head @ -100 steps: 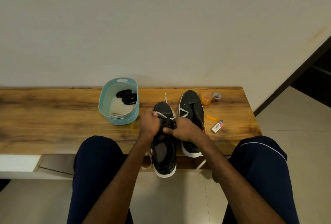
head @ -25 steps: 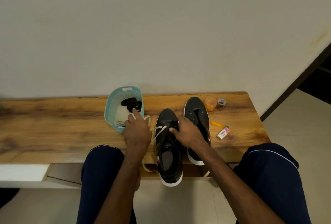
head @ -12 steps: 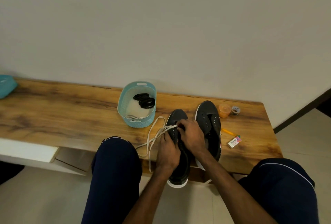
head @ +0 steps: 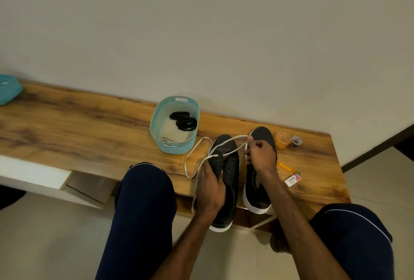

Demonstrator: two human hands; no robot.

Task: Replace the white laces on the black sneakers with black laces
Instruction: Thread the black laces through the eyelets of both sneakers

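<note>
Two black sneakers with white soles lie on the wooden bench, heels over its front edge. My left hand (head: 210,188) grips the side of the left sneaker (head: 228,167). My right hand (head: 259,154) pinches the white lace (head: 197,156) above the right sneaker (head: 257,197). The lace runs from the left sneaker's eyelets and loops loosely over the bench to the left. Coiled black laces (head: 184,121) lie in the teal basket (head: 161,114), beside a white lace at its bottom.
An orange cup (head: 282,140) and a small jar (head: 296,141) stand at the bench's far right. A yellow pencil (head: 286,167) and an eraser box (head: 293,180) lie near the right sneaker. Another teal object (head: 9,89) sits at the far left. My knees flank the sneakers.
My right hand has lifted away from the left sneaker to the right, drawing the white lace out. The left hand has settled on the sneaker's side. The view shifted left.
</note>
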